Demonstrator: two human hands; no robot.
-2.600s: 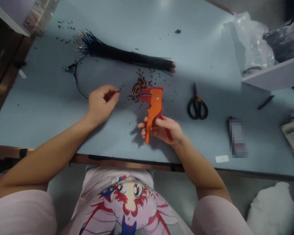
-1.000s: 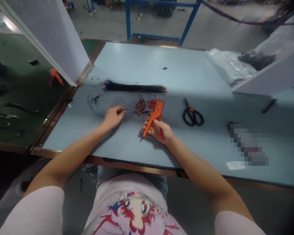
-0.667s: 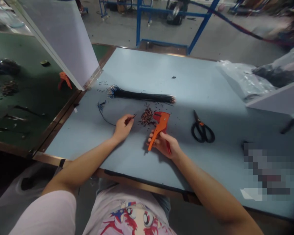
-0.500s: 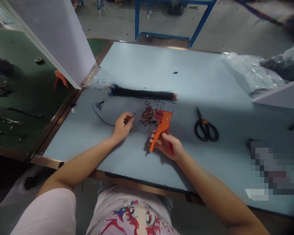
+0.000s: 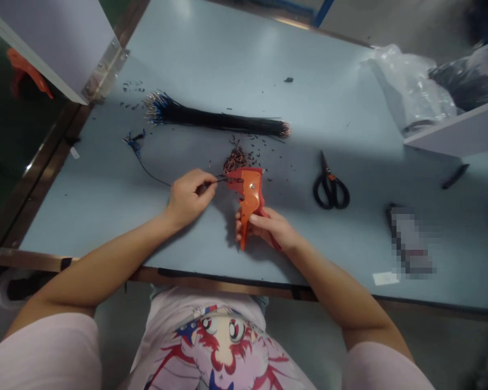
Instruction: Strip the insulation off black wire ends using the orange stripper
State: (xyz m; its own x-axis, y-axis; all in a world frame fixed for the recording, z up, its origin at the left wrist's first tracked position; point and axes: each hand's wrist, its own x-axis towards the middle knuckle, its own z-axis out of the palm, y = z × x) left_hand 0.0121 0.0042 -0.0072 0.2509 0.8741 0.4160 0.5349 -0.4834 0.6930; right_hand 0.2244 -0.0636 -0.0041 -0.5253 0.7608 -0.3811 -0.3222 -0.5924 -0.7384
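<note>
- White label [image 5: 385, 278] near the front edge of the blue-grey bench [image 5: 106, 206], right side; just beyond it, a pixelated object [image 5: 409, 238], too obscured to name.
- Right hand [image 5: 272, 227]: fingers wrapped round the handles of an orange-and-red wire stripper [image 5: 250, 189], head pointing left. Cannot tell how tightly the handles are squeezed.
- Left hand [image 5: 191, 197]: thumb and forefinger pinched together on a black wire [image 5: 222, 180]. Its tip is at the stripper's mouth; whether the jaws bite it cannot be told. No bare copper visible on this end, so I judge this one under way, not done.
- Black-handled scissors [image 5: 329, 176] lie right of the stripper, well apart, untouched.
- Scrap pile [image 5: 235, 158], dark and copper-coloured bits, just beyond the stripper head. By its size, many ends look already done; no count possible.
- Blue-tipped cluster [image 5: 134, 142] at the far end of the held wire, left side; how it joins is unclear.
- Wire bundle [image 5: 223, 120] lying crosswise: blue and metallic tips at left, copper-coloured at right. Likely finished lengths, but unsure; no separate stock of unworked wire made out, so what is left stays open.
- Clear plastic bag [image 5: 415, 86], back right, beside dark contents.
- Second orange tool [image 5: 30, 70] beyond the left edge, by the white panel [image 5: 61, 43].
</note>
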